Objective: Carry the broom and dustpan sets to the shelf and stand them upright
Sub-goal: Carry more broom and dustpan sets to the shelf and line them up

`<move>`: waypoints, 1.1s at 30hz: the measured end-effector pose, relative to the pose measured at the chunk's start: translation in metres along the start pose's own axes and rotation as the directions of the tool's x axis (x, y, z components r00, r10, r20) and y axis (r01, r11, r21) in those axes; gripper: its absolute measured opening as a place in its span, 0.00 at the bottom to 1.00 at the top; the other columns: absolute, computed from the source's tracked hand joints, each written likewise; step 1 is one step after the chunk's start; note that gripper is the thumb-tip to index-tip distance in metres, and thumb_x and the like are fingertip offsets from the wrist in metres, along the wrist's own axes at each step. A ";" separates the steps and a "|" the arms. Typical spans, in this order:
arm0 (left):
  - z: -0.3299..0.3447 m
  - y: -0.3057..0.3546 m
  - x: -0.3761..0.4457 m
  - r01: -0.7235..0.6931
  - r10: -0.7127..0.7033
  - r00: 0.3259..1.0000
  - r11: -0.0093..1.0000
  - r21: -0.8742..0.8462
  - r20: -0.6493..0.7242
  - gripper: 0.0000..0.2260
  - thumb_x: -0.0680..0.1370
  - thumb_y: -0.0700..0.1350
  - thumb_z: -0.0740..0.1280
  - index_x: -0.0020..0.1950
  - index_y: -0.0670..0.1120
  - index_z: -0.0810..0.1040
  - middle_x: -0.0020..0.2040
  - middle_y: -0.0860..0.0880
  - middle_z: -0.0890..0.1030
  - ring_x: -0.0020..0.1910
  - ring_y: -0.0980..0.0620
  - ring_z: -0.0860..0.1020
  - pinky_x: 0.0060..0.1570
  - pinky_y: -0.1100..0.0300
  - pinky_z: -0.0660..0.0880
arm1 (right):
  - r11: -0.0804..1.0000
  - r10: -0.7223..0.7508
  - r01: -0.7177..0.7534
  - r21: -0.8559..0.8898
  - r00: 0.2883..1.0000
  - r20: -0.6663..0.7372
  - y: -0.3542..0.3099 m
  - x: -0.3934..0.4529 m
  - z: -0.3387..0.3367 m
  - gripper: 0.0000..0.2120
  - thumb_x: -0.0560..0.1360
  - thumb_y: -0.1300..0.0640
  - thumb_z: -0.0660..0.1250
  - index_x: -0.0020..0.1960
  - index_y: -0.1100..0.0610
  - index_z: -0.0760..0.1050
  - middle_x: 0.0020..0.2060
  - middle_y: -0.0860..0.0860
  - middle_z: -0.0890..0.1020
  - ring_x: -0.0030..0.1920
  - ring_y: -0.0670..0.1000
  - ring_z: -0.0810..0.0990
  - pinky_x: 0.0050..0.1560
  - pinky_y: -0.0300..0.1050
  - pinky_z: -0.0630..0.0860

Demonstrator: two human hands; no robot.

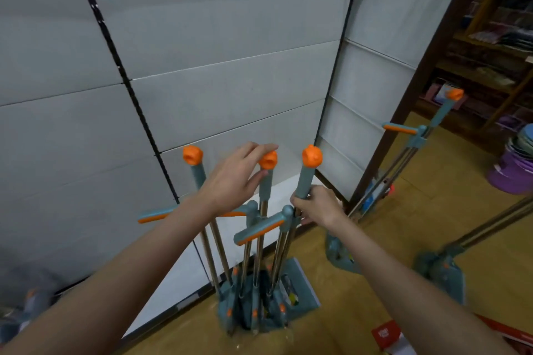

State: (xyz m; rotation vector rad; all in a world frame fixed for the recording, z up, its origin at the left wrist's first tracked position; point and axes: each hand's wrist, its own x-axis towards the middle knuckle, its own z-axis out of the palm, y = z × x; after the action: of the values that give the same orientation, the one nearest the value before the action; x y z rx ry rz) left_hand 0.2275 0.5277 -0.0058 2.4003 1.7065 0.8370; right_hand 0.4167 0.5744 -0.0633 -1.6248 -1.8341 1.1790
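The right hand (315, 207) is closed around the grey-blue grip of the rightmost handle (306, 179) in a cluster of broom and dustpan sets (259, 253), holding it just under its orange cap (311, 155). The left hand (233, 179) is spread open, fingers loosely extended around the orange cap of the middle handle (268, 160), the thumb touching the grip just below it; it is not clenched on anything. A third handle (193, 163) stands to the left of that hand, partly hidden by the forearm. The three sets stand upright and close together on the wooden floor (360, 282), their metal poles running down to grey-blue dustpans and broom heads (259, 305) bunched at the foot of the white shelf (230, 81), whose back panels are bare. Short orange-and-grey side handles (261, 229) stick out from the poles at mid height. Off to the right, another set (415, 138) leans against the dark wooden upright (418, 81) at the shelf's end, and one more dustpan (441, 274) rests on the floor nearby. A red box (386, 336) lies at the bottom right.
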 end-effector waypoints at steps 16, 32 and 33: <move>0.023 -0.100 -0.082 0.608 -0.676 0.696 0.734 0.303 0.241 0.40 0.69 0.59 0.68 0.73 0.43 0.55 0.71 0.42 0.65 0.70 0.41 0.64 0.71 0.45 0.58 | 0.955 -0.008 -0.071 0.288 0.965 0.264 0.003 0.016 0.058 0.24 0.71 0.59 0.72 0.62 0.45 0.68 0.57 0.49 0.77 0.61 0.54 0.77 0.62 0.55 0.75; -0.035 -0.149 -0.031 0.326 -0.410 0.892 0.875 0.357 0.192 0.18 0.75 0.56 0.61 0.55 0.44 0.72 0.55 0.42 0.78 0.55 0.41 0.76 0.51 0.52 0.72 | 0.960 0.036 -0.103 0.261 0.968 0.249 -0.107 0.062 0.040 0.18 0.72 0.53 0.71 0.58 0.60 0.77 0.51 0.56 0.82 0.53 0.60 0.81 0.40 0.62 0.82; -0.053 -0.151 -0.020 0.315 -0.391 0.909 0.870 0.380 0.142 0.17 0.76 0.56 0.61 0.54 0.44 0.72 0.54 0.42 0.78 0.55 0.41 0.77 0.50 0.51 0.73 | 0.960 0.032 -0.098 0.263 0.969 0.245 -0.130 0.069 0.034 0.17 0.72 0.53 0.71 0.58 0.60 0.77 0.52 0.55 0.80 0.55 0.61 0.79 0.41 0.65 0.82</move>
State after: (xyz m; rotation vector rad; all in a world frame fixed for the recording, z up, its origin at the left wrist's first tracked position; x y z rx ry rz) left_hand 0.0691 0.5538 -0.0237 2.1451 2.2576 0.2252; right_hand 0.2972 0.6348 0.0069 -1.4478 -1.6704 1.6394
